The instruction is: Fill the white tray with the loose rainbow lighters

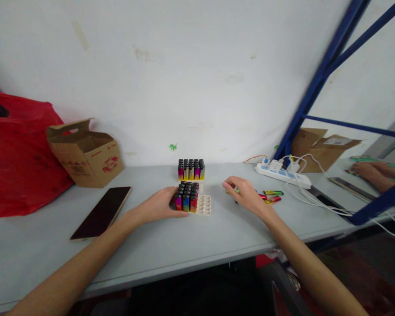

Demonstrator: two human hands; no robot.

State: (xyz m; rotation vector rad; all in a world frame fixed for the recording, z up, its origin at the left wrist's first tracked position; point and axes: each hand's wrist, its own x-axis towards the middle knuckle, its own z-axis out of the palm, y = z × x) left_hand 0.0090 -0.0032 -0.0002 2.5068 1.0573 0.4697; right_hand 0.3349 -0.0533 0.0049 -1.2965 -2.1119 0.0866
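Gripping one of two lighter trays (204,205): left hand (159,205); right hand (245,193), grip unclear, near three-plus loose lighters (273,200)

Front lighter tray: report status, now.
Left hand at left side of front tray, part-filled. Right hand by loose lighters, grip unclear. Second tray close behind.

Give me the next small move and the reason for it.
Probably bring one loose lighter from near the right hand to the white tray: its right side looks unfilled, and the left hand rests against the packed lighters.
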